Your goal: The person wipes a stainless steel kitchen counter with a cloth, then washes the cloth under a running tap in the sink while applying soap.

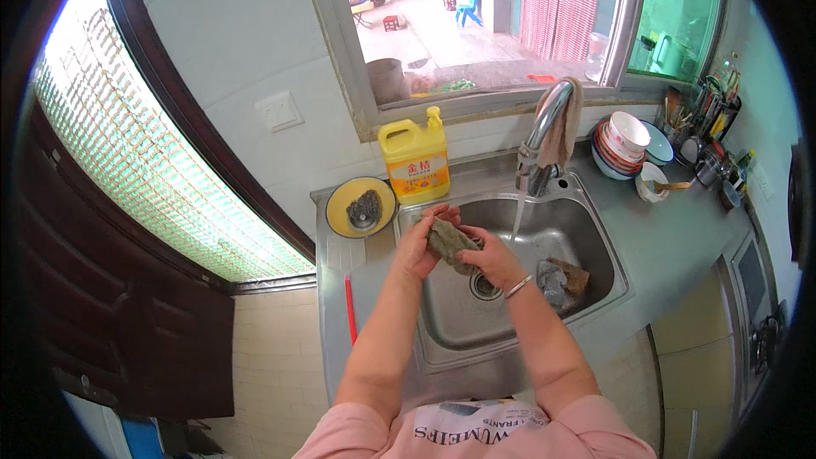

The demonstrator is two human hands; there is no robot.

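A wet, grey-green cloth (pixel 451 246) is held bunched between both hands above the left part of the stainless steel sink (pixel 465 325). My left hand (pixel 421 239) grips its left end, and my right hand (pixel 494 258) grips its right end, with a bangle on that wrist. Below the cloth the drain (pixel 486 287) partly shows. Water (pixel 518 217) runs from the chrome faucet (pixel 548 115) into the basin, to the right of my hands. A brown sponge-like piece (pixel 572 277) and a crumpled grey piece (pixel 551 282) lie at the basin's right side.
Left of the sink stand a yellow detergent jug (pixel 415 162), a yellow bowl (pixel 338 201) holding a dark scouring pad, and a fly swatter with a red handle (pixel 350 309). A brown cloth (pixel 564 121) hangs over the faucet. Stacked bowls (pixel 618 146) and utensils (pixel 707 108) stand at the back right.
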